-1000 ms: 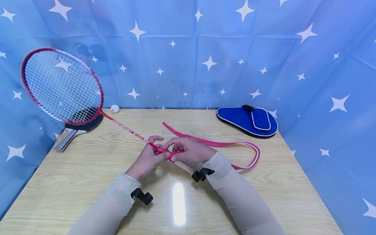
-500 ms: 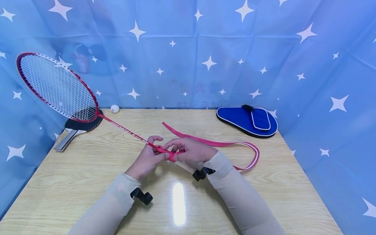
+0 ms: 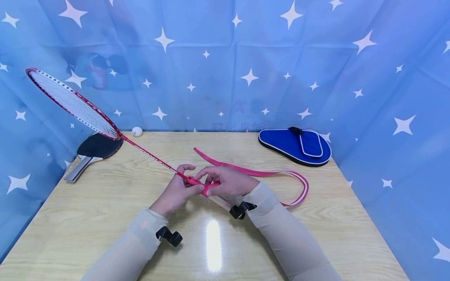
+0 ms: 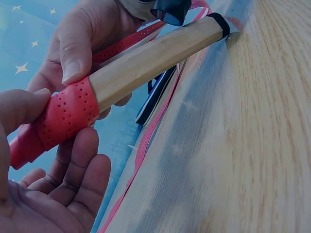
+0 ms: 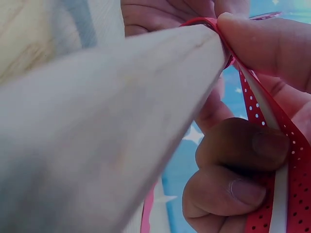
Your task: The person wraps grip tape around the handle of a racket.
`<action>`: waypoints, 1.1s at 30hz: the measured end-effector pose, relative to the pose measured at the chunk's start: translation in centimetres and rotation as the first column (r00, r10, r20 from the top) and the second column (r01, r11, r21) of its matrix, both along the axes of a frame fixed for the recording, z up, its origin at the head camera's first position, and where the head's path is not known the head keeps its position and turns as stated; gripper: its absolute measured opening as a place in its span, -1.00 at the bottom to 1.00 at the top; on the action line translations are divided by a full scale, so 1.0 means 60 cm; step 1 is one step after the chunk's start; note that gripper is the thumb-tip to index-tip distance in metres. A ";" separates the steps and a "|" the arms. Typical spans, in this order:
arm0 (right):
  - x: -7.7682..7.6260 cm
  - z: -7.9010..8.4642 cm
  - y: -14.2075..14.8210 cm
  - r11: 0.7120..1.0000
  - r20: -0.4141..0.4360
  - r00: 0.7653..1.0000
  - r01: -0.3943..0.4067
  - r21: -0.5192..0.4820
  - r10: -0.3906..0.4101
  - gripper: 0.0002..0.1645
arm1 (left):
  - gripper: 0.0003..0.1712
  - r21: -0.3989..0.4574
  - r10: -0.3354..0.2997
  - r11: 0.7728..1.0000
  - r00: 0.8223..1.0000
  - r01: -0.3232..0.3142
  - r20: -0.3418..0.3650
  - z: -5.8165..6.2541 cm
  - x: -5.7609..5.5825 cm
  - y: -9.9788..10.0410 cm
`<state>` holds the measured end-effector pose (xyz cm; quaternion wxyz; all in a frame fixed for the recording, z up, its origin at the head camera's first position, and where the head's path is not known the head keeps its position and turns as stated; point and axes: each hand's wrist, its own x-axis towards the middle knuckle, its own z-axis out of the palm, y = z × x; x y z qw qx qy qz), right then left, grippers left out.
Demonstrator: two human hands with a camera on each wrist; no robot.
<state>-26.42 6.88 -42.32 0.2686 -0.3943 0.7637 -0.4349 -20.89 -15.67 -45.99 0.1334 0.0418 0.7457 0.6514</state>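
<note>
White strings (image 3: 77, 104) fill a red badminton racket (image 3: 120, 135), its pale wood-toned handle (image 4: 158, 60) banded in black and its red tape (image 4: 73, 109) dotted with holes and striped white. Black and grey mark the paddle (image 3: 100, 147) at far left, white the ball (image 3: 137, 131); at far right, a white-trimmed blue case (image 3: 286, 143) echoes a white-starred blue backdrop (image 3: 211, 74).

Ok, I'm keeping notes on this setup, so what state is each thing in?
Racket: held up, tilted.
Handle: shaft end wrapped, rest mostly bare wood.
Tape: partly wound, loose length trailing over the table.
Paddle: lying black side up.
Ball: resting by the table's back edge.
Case: lying flat; zipped or not, cannot tell.
Left hand: pinching the wrapped part.
Right hand: gripping the tape.
</note>
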 end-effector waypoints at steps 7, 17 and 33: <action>0.000 -0.004 0.000 1.000 -0.021 0.999 0.024 -0.005 -0.024 -0.39 | -0.11 -0.017 0.023 1.000 1.000 -0.023 -0.004 0.001 0.000 0.000; 0.011 -0.003 -0.001 0.997 -0.009 0.998 0.060 0.040 -0.059 -0.40 | -0.11 -0.019 0.025 1.000 1.000 -0.025 0.011 -0.007 0.007 -0.001; 0.022 0.002 0.000 0.994 -0.062 0.996 0.068 0.086 -0.063 -0.41 | -0.14 0.048 -0.001 0.999 1.000 0.001 -0.015 -0.009 0.008 0.000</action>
